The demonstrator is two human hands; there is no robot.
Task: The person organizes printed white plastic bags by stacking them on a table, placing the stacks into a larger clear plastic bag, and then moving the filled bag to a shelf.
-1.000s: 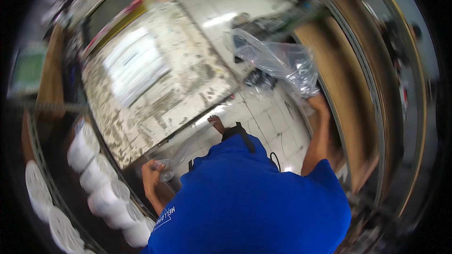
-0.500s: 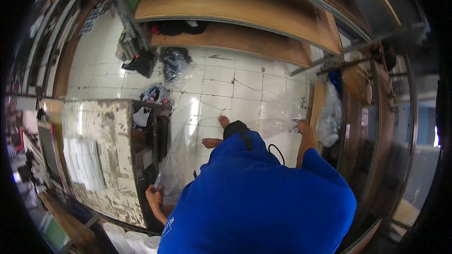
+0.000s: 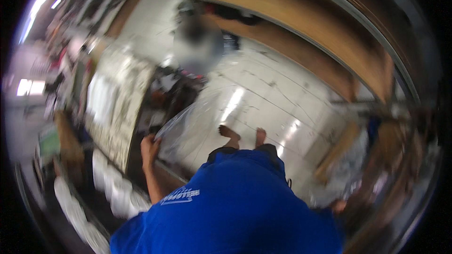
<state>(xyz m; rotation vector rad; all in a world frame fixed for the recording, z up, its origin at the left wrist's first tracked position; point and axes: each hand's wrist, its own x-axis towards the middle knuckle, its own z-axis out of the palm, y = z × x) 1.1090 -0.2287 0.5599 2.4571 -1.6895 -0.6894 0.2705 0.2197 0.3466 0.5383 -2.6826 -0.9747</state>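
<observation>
Shirt (image 3: 230, 207): blue, filling the space nearest me.
Left hand (image 3: 150, 148): closed on an edge of clear plastic (image 3: 188, 129).
Right hand (image 3: 338, 205): low on the far right, too blurred to tell whether it grips; some clear film (image 3: 320, 201) shows beside it, perhaps part of the same piece.
Plastic: hangs from the left hand above the floor (image 3: 268, 108), flaring out ahead of the body.
Handling: it looks light, limp and slippery, likely to billow and crease; a gathered edge or corner seems the surest hold.
Feet (image 3: 230, 132): bare, near the plastic, where a trailing end could get stepped on.
Rolls (image 3: 117, 193): white, in a row left of the left forearm.
Counter (image 3: 127, 96): flaking, near the left hand, its rough edge a possible snag; a white stack (image 3: 101, 94) lies on it.
Clutter (image 3: 167, 84): dark, along the counter's side, crowding the plastic.
Board (image 3: 332, 160): leaning at right, beside a crumpled clear bundle (image 3: 351, 162).
Shelves (image 3: 301, 7): wooden, walling off the far side.
</observation>
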